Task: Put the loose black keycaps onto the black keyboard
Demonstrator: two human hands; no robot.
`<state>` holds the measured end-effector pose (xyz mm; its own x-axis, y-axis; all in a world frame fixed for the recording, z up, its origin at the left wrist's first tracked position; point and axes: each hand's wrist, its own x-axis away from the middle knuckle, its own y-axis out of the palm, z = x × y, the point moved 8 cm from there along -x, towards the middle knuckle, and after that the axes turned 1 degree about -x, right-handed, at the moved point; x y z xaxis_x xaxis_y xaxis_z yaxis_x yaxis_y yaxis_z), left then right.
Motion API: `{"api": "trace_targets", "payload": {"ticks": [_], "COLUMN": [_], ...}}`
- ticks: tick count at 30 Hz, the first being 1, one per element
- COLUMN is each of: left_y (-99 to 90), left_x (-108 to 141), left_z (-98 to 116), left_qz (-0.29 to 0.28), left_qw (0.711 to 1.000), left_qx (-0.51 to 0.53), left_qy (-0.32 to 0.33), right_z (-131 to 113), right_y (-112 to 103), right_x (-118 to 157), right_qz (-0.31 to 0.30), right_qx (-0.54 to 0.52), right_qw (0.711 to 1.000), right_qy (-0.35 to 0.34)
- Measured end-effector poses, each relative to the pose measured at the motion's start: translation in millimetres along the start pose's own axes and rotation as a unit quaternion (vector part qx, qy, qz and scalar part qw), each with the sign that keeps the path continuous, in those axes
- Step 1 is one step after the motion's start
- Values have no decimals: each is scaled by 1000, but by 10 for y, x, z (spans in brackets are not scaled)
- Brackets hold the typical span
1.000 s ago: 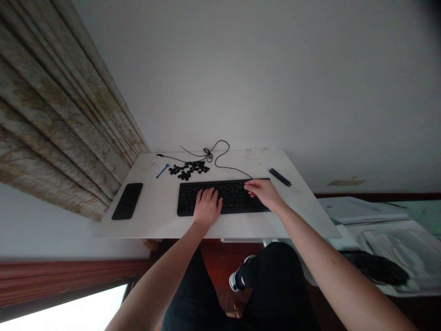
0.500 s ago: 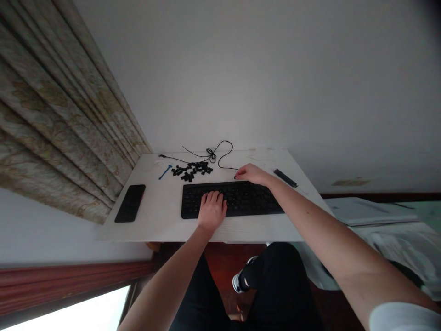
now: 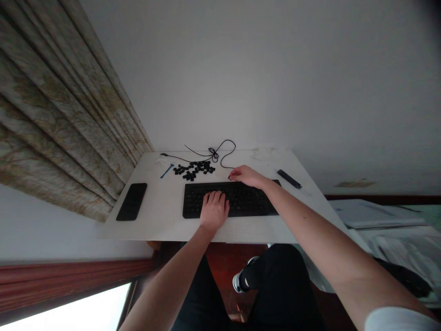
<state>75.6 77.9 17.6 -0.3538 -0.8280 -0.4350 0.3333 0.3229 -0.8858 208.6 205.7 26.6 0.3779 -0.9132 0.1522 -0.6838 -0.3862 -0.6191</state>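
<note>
Black keyboard (image 3: 248, 202) on white desk (image 3: 155, 225), close to desk's front edge. Left hand (image 3: 214, 210) resting on keys, fingers (image 3: 211, 196) slightly curled and apart, gripping nothing. Right hand (image 3: 247, 176) at keyboard's top edge, fingertips (image 3: 231, 177) drawn together; whether pinching anything, cannot tell. Loose black keycaps (image 3: 194, 170) heaped beyond keyboard, blue stick (image 3: 166, 171) just beside them, black cable (image 3: 223, 154) looped behind. Phone (image 3: 131, 202) lying left, dark bar (image 3: 289, 179) right.

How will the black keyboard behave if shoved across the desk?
The black keyboard looks flat and low, so it would probably slide rather than tip on the white desk. Its long, thin body might flex slightly if lifted by one end. The thin black cable beside the small black keycaps could drag them along.
</note>
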Motion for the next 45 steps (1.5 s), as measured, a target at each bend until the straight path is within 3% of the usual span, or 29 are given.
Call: {"api": "trace_targets", "payload": {"ticks": [7,18,34,45], "left_y": [-14,-1,1,3], "left_x": [-1,2,-2,-8], "left_z": [6,4,-2,-4], "left_qz": [8,13,11,7], "left_qw": [1000,1000,1000,1000], "left_qx": [-1,0,4,8], "left_qy": [3,5,1,-1], "right_z": [172,222,184,125], "right_y": [-147,2,25,66], "right_x": [48,-22,-64,-60], "right_qz": [-22,-125,-138,-120], "right_qx": [71,141,182,132], "right_qw": [997,980,970,980], "right_qy": [36,58,88,86]}}
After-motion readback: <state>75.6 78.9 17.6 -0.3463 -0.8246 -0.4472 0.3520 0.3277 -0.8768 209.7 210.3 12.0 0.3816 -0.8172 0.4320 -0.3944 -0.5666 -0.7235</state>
